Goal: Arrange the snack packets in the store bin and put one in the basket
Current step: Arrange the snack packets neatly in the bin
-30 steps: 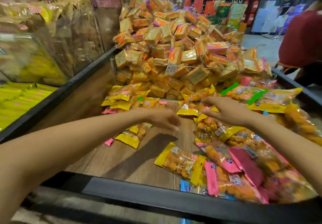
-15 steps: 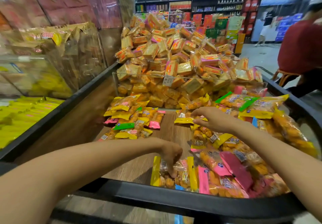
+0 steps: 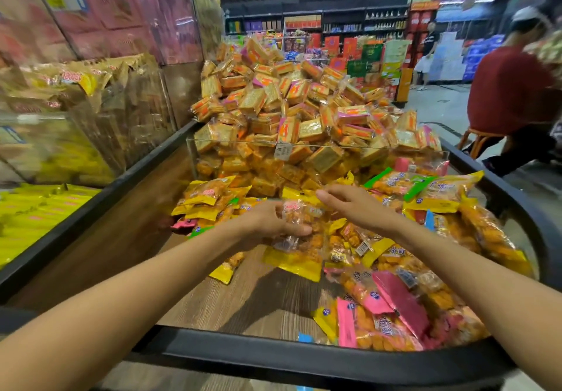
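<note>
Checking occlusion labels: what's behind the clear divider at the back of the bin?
Behind the clear divider is a tall heap of square orange and gold wrapped packets, rising well above its top edge. A small price tag hangs at its front. The heap's base and the floor beneath are covered.

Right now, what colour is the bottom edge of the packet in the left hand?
Yellow; the snack packet is otherwise clear, head view.

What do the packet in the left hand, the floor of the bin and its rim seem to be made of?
Packet, gripped by the left hand: thin clear plastic film, glossy; it crinkles and the orange snacks show through. Bin floor: looks like wood or wood-print laminate, matte, with straight grain lines. Rim: smooth black, slightly shiny; painted metal or plastic, unclear which.
</note>
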A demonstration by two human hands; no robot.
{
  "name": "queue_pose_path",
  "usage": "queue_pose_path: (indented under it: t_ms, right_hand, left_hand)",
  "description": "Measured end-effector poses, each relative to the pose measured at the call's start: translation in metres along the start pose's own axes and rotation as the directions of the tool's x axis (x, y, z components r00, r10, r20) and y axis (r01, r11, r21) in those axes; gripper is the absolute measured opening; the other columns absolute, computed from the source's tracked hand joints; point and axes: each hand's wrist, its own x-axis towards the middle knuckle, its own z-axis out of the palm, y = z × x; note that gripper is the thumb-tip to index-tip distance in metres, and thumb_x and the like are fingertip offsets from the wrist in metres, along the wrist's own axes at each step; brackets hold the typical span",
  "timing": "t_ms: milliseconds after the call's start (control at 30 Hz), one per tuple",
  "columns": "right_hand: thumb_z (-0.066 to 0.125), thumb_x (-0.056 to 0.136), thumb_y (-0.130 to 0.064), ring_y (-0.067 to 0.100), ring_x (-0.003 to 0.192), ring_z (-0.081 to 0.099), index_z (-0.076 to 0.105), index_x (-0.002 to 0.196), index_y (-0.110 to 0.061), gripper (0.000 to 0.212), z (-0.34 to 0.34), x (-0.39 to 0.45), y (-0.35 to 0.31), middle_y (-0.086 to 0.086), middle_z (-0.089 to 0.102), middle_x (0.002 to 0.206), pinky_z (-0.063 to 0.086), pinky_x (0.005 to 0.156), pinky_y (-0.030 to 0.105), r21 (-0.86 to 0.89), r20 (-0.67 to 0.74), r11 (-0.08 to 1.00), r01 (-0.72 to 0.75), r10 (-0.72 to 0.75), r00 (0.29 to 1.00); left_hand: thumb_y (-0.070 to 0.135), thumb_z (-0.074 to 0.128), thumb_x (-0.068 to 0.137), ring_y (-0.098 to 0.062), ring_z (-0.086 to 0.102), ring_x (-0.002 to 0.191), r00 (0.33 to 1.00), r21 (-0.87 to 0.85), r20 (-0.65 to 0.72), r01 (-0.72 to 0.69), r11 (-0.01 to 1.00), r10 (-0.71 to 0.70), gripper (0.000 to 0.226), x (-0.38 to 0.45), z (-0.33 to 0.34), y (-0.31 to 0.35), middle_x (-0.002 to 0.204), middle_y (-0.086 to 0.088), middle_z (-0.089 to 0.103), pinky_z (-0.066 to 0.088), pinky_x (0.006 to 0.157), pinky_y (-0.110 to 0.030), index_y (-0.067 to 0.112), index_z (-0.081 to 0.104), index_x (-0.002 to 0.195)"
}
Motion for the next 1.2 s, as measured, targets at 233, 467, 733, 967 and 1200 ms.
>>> queue_pose_path:
  t_ms: [233,467,733,967,1200]
  right_hand:
    - [0.054,0.097,-0.018,-0.004,0.054,0.052,0.068,0.092,0.001,0.024,-0.001,0.002,0.002,0.009,0.061,0.079,0.046,0.053,0.015,0.201,-0.099,0.979,0.012,0.009,0.995]
    - [0.058,0.094,-0.021,0.003,0.061,0.055,0.069,0.085,-0.010,0.018,-0.002,0.002,-0.001,-0.003,0.061,0.070,0.049,0.058,0.023,0.303,-0.053,0.952,-0.034,0.053,0.997]
    - [0.056,0.095,-0.022,-0.001,0.053,0.047,0.067,0.083,-0.011,0.020,-0.002,0.000,-0.003,-0.014,0.055,0.057,0.042,0.053,0.015,0.334,-0.054,0.942,-0.038,0.059,0.997]
    - [0.051,0.097,-0.027,0.006,0.056,0.037,0.054,0.078,0.010,0.042,-0.002,-0.002,-0.008,0.000,0.037,0.063,0.039,0.055,0.020,0.330,-0.071,0.943,-0.034,0.060,0.996]
    - [0.068,0.083,-0.019,0.010,0.115,0.051,0.031,0.143,-0.017,0.071,0.003,-0.007,-0.017,-0.006,0.049,0.123,0.051,0.080,0.018,0.362,0.320,0.873,-0.327,0.213,0.923]
  left_hand:
    - [0.028,0.073,0.081,-0.013,0.068,0.084,0.996,-0.082,0.063,-0.051,0.995,0.056,0.026,0.005,0.001,0.004,0.095,-0.003,0.071,0.057,0.075,-0.032,0.014,0.065,0.102]
    - [0.030,0.053,0.095,-0.009,0.061,0.061,0.993,-0.243,-0.005,-0.112,0.963,0.114,0.021,0.005,-0.016,0.000,0.075,-0.003,0.061,0.053,0.059,-0.022,0.010,0.058,0.091]
    - [0.032,0.059,0.092,-0.012,0.062,0.054,0.992,-0.267,-0.045,-0.122,0.956,0.114,0.036,0.003,-0.013,0.005,0.090,-0.007,0.063,0.055,0.054,-0.023,-0.001,0.063,0.106]
    - [0.024,0.059,0.091,-0.013,0.059,0.048,0.981,-0.267,-0.097,-0.186,0.946,0.166,0.027,0.002,-0.016,0.006,0.084,-0.011,0.064,0.054,0.047,-0.022,0.002,0.067,0.103]
    - [0.028,0.059,0.092,-0.015,0.061,0.053,0.946,-0.300,-0.286,-0.238,0.924,0.151,0.021,0.003,-0.036,0.013,0.074,-0.006,0.066,0.052,0.048,-0.022,0.008,0.067,0.092]
